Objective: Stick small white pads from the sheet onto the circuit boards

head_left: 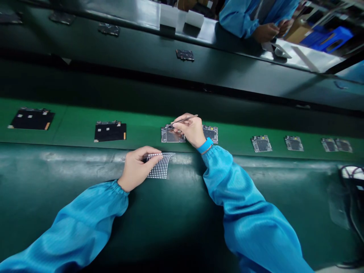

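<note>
A sheet of small white round stickers [158,168] hangs from my left hand [136,167], pinched between thumb and fingers along its folded upper edge, over the near edge of the bench. My right hand [191,131] grips a pair of thin metal tweezers [184,120], their tips low over the upper left part of a circuit board [173,136]. I cannot tell whether the tips touch it or carry a sticker. Partly behind my right wrist, with its blue band, lies another circuit board [212,133].
On the green strip [145,129], black panels [110,131] lie to the left and several circuit boards [261,144] to the right. Dark boards [184,55] lie on the far strip. Across from me a person in a blue sleeve [236,17] works. Black cables [351,212] sit at the right edge.
</note>
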Demonstrator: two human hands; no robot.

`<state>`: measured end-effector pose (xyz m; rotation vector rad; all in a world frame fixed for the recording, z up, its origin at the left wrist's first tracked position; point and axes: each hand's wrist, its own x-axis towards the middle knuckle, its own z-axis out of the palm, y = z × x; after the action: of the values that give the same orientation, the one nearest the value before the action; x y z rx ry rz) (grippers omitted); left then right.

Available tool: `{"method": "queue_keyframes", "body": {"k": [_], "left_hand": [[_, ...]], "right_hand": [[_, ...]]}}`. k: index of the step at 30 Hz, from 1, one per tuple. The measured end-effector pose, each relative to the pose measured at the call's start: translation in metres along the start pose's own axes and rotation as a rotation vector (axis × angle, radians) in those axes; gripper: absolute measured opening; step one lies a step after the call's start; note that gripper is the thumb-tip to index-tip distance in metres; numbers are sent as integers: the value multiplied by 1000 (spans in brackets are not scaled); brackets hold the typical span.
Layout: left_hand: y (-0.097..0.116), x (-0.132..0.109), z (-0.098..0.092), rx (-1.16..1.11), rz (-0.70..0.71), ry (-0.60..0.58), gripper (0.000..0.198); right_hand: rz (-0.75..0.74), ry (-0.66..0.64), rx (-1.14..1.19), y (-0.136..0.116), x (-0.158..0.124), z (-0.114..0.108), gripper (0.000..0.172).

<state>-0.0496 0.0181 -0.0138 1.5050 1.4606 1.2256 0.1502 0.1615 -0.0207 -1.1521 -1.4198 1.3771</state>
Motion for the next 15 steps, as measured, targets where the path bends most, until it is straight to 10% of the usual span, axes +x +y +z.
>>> {"method": "queue_keyframes", "body": {"k": [15], "left_hand": [[3, 0, 0, 20, -2, 11, 9]], "right_hand": [[-7, 40, -66, 10, -5, -18, 28]]}}
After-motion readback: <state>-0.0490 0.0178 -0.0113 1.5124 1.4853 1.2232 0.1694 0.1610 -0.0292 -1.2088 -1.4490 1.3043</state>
